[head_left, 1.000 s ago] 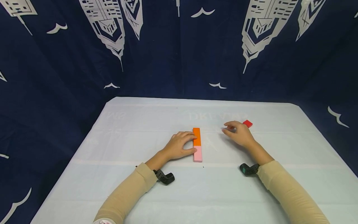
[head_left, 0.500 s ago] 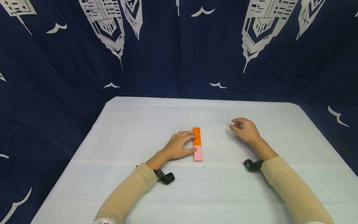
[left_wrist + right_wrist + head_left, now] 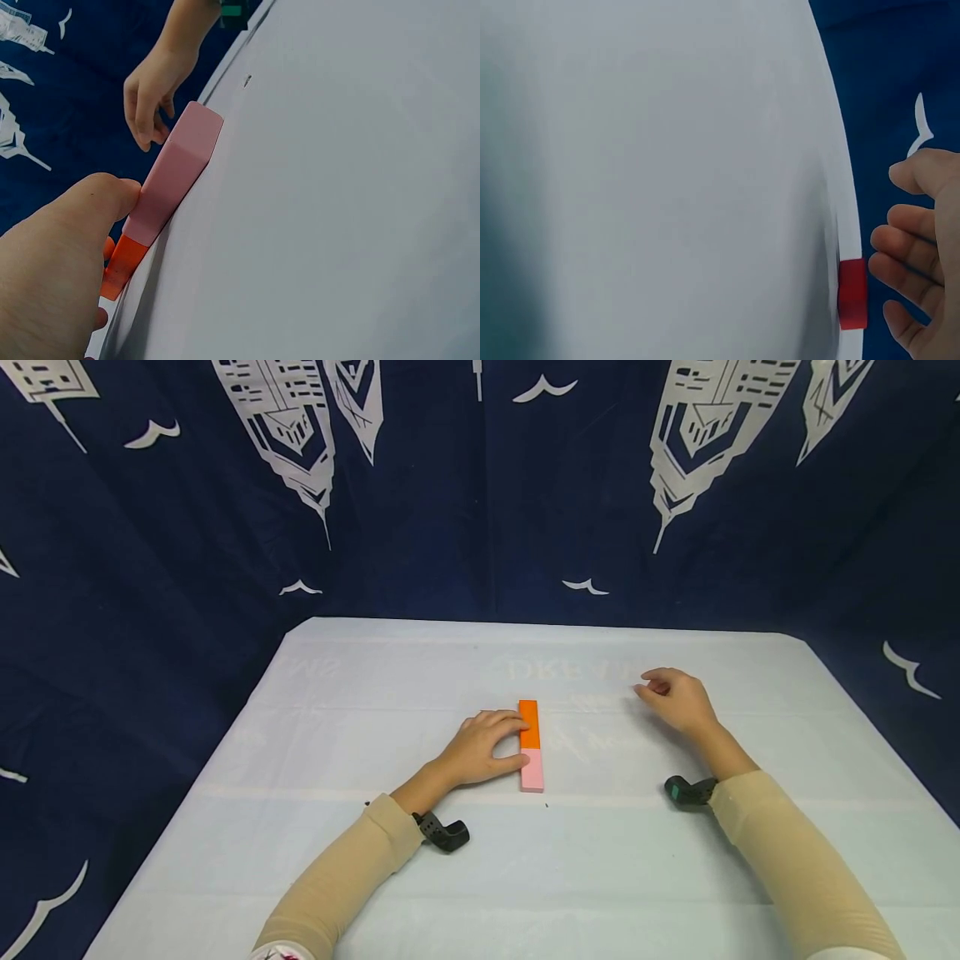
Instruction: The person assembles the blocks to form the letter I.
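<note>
An orange block [image 3: 528, 723] and a pink block [image 3: 532, 772] lie end to end in a line on the white table. My left hand [image 3: 480, 750] rests along their left side, fingertips on the orange block and thumb touching the pink one. In the left wrist view the thumb [image 3: 120, 193] lies against the pink block [image 3: 169, 176]. To the right and farther back, my right hand [image 3: 678, 700] hovers with loosely bent fingers and holds nothing. A red block [image 3: 852, 294] sits on the table near its fingers in the right wrist view; the head view hides it behind the hand.
White cloth with faint lettering covers the table [image 3: 420, 877]. A dark blue curtain [image 3: 435, 527] with pale printed buildings and birds hangs behind it. A tiny dark speck [image 3: 547, 805] lies below the pink block. Each wrist wears a black camera mount [image 3: 448, 836].
My right hand has moved right and slightly back, and the red block has passed out of the head view behind it. My left hand and the orange and pink blocks stay in place.
</note>
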